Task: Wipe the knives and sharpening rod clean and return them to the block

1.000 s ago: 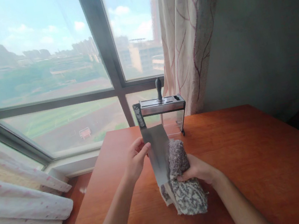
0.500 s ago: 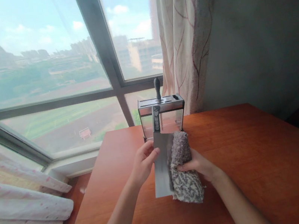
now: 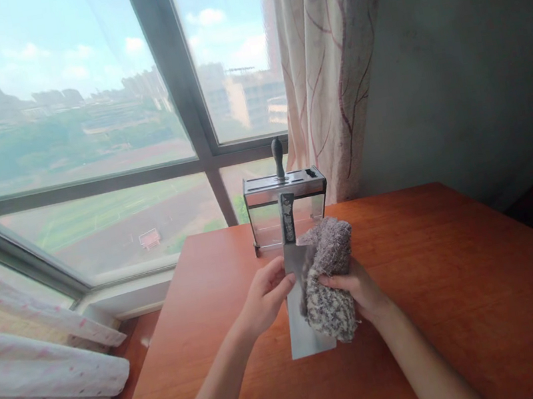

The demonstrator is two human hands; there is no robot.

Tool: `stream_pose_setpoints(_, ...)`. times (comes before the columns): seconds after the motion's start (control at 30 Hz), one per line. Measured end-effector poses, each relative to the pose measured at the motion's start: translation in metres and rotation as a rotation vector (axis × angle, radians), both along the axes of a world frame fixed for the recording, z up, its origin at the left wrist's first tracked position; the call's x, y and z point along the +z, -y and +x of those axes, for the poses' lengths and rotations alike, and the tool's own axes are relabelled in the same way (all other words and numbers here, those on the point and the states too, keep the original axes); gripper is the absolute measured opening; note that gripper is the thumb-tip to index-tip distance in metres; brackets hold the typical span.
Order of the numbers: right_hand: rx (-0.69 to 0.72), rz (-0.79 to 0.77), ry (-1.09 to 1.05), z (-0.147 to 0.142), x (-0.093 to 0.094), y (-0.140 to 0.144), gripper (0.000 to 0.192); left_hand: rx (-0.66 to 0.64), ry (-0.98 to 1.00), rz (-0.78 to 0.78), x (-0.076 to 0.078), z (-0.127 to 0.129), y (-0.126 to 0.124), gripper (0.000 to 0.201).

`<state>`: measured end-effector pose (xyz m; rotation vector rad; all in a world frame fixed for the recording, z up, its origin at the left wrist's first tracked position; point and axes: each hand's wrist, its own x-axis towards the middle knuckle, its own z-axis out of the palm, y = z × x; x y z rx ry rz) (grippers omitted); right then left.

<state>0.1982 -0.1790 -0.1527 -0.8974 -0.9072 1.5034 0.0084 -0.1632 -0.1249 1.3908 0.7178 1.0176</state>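
Some pale marks (image 3: 289, 226), too small to read, show on the handle (image 3: 287, 208) of the cleaver (image 3: 309, 341) at the lower centre of the frame. Your left hand (image 3: 266, 295) pinches the blade's left edge; your right hand (image 3: 365, 288) grasps a grey cloth (image 3: 332, 310) against it. Compared with a second ago, the handle has swung right, now overlapping the knife block (image 3: 302, 188), and your cloth sits higher.

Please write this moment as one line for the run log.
left hand: pinching cleaver blade | right hand: holding fluffy cloth against cleaver blade | knife holder: standing beyond, on table
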Motion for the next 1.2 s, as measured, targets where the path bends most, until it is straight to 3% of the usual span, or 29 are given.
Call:
stream_pose_setpoints(0.27, -0.009, 0.014, -0.015, -0.002, -0.001, -0.001, 0.030, 0.044, -0.061, 0.019, -0.001, -0.004, -0.001, 0.017)
stream_pose_setpoints(0.67, 0.367, 0.005, 0.160, -0.010, -0.007, 0.004, 0.053, 0.325, -0.032, 0.090, 0.009, -0.014, -0.007, 0.018)
stream_pose_setpoints(0.8, 0.366, 0.019, 0.154, -0.010, -0.006, 0.004, 0.050, 0.303, -0.034, 0.079, 0.008, -0.014, -0.008, 0.018)
stream_pose_setpoints(1.0, 0.256, 0.013, 0.136, -0.007, -0.001, 0.006, 0.044, 0.139, -0.081, 0.096, 0.002, -0.009, -0.007, 0.021)
stream_pose_setpoints(1.2, 0.229, 0.053, 0.151, -0.005, 0.000, 0.003, 0.043, 0.135, -0.077, 0.138, -0.002, -0.005, -0.006, 0.019)
